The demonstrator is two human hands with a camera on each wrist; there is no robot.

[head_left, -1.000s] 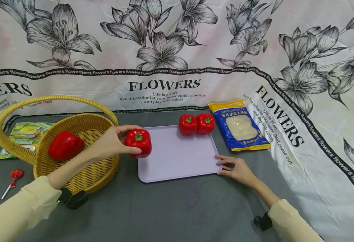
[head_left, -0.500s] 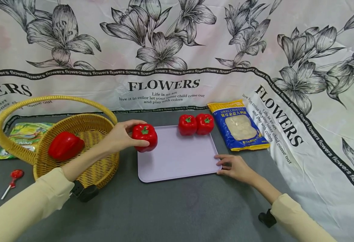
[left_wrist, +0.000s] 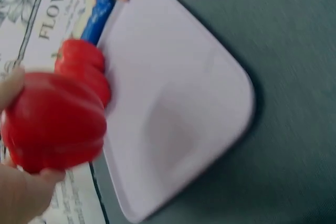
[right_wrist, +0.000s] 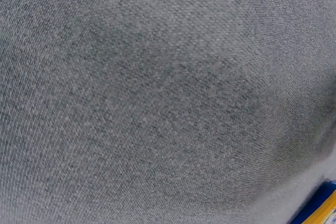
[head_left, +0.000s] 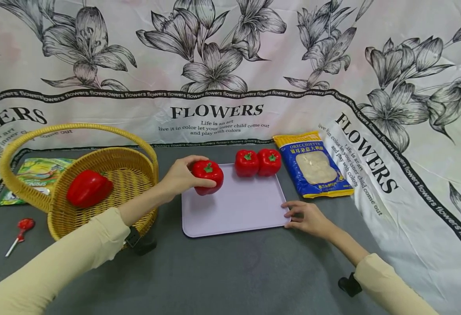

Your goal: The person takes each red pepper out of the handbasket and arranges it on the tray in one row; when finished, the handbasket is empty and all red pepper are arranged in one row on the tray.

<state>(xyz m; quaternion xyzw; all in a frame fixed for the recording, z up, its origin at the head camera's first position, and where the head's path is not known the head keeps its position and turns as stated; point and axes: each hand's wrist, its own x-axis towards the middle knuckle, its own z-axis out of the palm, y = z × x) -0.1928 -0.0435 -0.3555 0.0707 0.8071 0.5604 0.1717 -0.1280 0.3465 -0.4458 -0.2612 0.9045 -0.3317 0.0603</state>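
Note:
My left hand (head_left: 180,177) grips a red bell pepper (head_left: 208,178) with a green stem by its sides. The pepper hangs over the left part of a pale lilac tray (head_left: 234,210), its shadow falling on the tray in the left wrist view. There the pepper (left_wrist: 52,121) shows close up between thumb and fingers. Two more red peppers, a left one (head_left: 247,163) and a right one (head_left: 269,162), sit side by side at the tray's back right corner. My right hand (head_left: 309,218) touches the tray's right edge near the front corner, its fingers spread along the rim.
A yellow wicker basket (head_left: 54,218) with a tall handle stands at left, holding another red pepper (head_left: 89,188). Behind it lies a green packet (head_left: 37,173); in front, a red lollipop (head_left: 24,224). A blue and yellow pasta bag (head_left: 313,164) lies right of the tray.
My left hand has carried the pepper rightward and slightly back, from the tray's left edge to over the tray. My right hand has stayed at the tray's edge.

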